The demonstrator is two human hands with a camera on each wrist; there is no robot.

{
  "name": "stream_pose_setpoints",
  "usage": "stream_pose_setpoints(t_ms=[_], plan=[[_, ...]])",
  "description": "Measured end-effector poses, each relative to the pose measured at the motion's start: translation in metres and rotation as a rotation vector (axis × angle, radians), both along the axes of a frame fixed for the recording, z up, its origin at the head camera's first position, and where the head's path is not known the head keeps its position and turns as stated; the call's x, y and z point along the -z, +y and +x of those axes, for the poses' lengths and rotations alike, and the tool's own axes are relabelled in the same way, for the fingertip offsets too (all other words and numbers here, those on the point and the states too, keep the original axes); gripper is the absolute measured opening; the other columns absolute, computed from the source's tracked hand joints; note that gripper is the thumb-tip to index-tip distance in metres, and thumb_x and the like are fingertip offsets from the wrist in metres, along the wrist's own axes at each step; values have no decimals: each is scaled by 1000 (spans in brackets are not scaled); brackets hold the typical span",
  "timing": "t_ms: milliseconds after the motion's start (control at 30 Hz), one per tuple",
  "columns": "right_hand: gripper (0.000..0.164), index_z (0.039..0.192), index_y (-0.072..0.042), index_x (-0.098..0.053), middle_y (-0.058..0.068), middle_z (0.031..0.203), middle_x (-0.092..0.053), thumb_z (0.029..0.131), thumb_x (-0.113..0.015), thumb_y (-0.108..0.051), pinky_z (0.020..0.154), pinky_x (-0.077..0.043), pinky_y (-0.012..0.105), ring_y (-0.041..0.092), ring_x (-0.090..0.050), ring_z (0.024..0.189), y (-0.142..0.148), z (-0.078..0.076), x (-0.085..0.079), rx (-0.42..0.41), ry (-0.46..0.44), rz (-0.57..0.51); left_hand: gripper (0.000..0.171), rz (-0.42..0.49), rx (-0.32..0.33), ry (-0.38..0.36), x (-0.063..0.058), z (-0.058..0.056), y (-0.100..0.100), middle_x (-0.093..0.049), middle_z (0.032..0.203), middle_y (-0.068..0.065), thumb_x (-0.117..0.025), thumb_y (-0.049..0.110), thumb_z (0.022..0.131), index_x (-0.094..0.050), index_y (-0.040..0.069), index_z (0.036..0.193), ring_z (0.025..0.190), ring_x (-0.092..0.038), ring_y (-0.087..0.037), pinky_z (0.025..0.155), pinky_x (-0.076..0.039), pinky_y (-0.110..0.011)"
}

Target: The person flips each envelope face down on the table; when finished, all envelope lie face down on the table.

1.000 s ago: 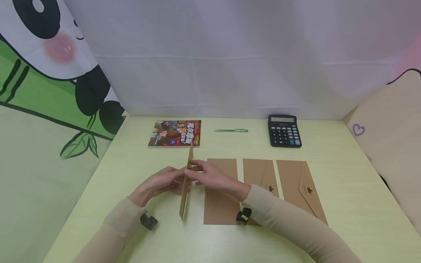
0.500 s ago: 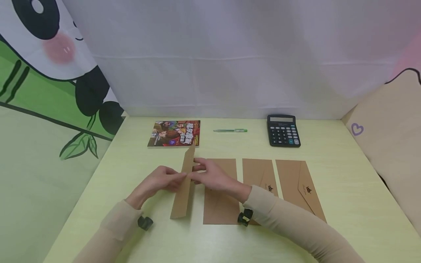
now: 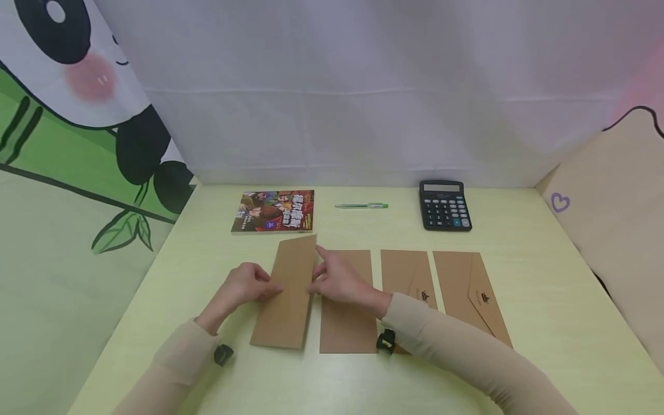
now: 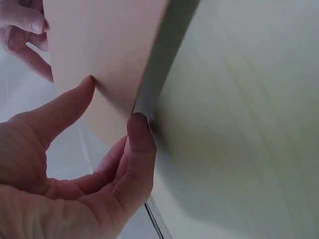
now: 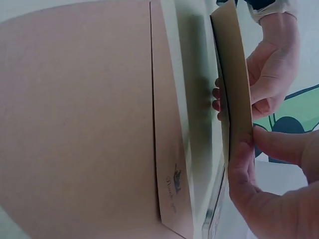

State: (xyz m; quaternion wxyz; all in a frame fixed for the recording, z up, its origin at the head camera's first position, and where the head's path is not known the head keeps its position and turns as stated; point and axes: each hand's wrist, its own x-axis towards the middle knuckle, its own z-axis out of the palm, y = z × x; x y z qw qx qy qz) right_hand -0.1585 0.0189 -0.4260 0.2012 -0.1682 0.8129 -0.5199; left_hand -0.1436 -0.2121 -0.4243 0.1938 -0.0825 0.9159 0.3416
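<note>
A plain brown paper envelope (image 3: 285,297) is held slightly tilted above the table, its blank face up. My left hand (image 3: 244,288) pinches its left edge, thumb on the face and fingers at the edge and beneath, as the left wrist view shows. On the opposite edge my right hand (image 3: 339,279) grips it between thumb and fingers; in the right wrist view the envelope (image 5: 232,69) appears edge-on. Just right of it lies another envelope (image 3: 349,328), partly under my right hand. The underside of the held envelope is mostly hidden.
Two more envelopes, a middle one (image 3: 396,271) and a right one (image 3: 461,282), lie in the same row, each with a flap and crown print. Behind are a colourful book (image 3: 273,211), a green pen (image 3: 361,206) and a black calculator (image 3: 445,206). A white cloth (image 3: 332,115) hangs beyond.
The held envelope has turned from nearly upright on edge to lying much flatter, its broad blank face now visible. My left hand has shifted slightly left and the right slightly right.
</note>
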Motion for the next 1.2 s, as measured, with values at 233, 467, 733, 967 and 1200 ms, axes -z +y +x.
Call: stream_pose_setpoints(t_ms=[233,467,733,967,1200], plan=[[91,147,5,-26,5,83,-61,74,-80,-1,59,-48,28,15,-58,68,-4,-2,1,3,14,94,39,-25,0,31,2,0,-2,-61,81,-8,-79,27,78,-59,-1,97,70,-57,-20,61,-48,-32],[30,93,1,-62,1,73,-59,71,-82,-3,54,-45,25,13,-54,64,-6,-5,9,-12,80,209,34,-60,-2,33,4,-2,-2,-61,77,-9,-80,24,78,-61,0,91,67,-57,-20,58,-47,-30],[34,94,3,-63,-1,68,-61,69,-84,-4,52,-44,25,13,-56,60,-9,-8,11,4,49,267,27,-112,0,11,6,-6,-1,-60,72,-7,-82,23,76,-64,3,81,64,-56,-20,55,-45,-30],[29,91,3,-65,1,60,-56,70,-83,-4,45,-37,24,12,-50,51,-13,-9,18,25,40,312,28,-113,-4,-14,6,-7,0,-60,72,-8,-82,24,76,-63,3,80,64,-56,-20,56,-46,-30],[23,68,-5,-61,0,53,-47,65,-84,-3,41,-35,24,11,-44,45,-17,-9,15,34,75,383,28,-149,8,-14,7,-8,2,-59,73,-8,-81,23,75,-62,3,81,64,-56,-20,55,-46,-30]])
